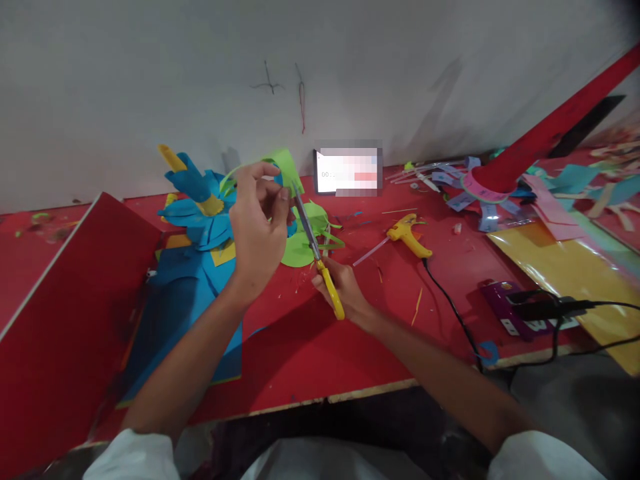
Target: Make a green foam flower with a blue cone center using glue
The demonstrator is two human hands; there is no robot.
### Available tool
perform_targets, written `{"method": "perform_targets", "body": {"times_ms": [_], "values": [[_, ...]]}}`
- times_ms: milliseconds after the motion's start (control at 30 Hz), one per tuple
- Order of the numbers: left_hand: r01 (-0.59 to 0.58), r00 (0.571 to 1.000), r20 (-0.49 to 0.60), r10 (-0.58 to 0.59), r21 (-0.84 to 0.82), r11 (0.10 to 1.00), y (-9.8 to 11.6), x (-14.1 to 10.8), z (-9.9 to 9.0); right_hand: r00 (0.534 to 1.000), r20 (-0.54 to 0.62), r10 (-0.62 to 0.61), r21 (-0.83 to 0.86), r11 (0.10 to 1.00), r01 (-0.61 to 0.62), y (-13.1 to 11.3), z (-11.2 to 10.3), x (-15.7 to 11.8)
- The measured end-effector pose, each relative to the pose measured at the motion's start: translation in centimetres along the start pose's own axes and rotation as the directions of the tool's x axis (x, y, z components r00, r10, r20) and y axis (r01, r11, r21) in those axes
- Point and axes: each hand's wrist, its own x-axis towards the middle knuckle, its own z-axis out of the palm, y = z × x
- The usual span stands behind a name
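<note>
My left hand (263, 230) is raised over the red table, its fingers closed on a strip of green paper (286, 167) that curls up above the fingertips. In my right hand (346, 288) is a pair of scissors (327, 283) with yellow handles, the blades pointing up and away from me against the green paper. Whether the blades are parted is hard to make out. Behind and below the hands lie more green paper cutouts (299, 250) on the table. Left of my left hand stands a blue paper flower (193, 207) with a yellow tip.
A yellow glue gun (410, 235) with a black cord lies on the right, near a purple power strip (515, 313). A lit screen (347, 171) leans on the wall. Blue sheets (185, 327) and a red panel (75, 313) occupy the left; a red post (555, 127) rises at right.
</note>
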Motion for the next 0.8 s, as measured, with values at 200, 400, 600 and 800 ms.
{"method": "perform_targets", "body": {"times_ms": [200, 400, 600, 800], "values": [[-0.003, 1.000, -0.002, 0.003, -0.007, 1.000, 0.0, -0.1, 0.0, 1.000, 0.007, 0.010, -0.008, 1.000, -0.010, 0.1, 0.0, 0.0], [-0.014, 1.000, -0.009, 0.014, 0.020, 1.000, 0.1, -0.1, 0.1, 1.000, 0.024, 0.015, 0.007, 1.000, -0.015, 0.1, 0.0, 0.0], [-0.016, 1.000, -0.015, 0.017, 0.046, 0.999, 0.4, -0.3, 0.2, 0.998, 0.055, 0.008, 0.046, 0.999, -0.011, 0.5, 0.4, -0.1], [-0.016, 1.000, 0.013, 0.016, 0.056, 0.998, 0.3, -0.5, 0.4, 0.999, 0.046, -0.006, 0.079, 0.997, 0.002, 1.2, 0.8, 0.1]]}}
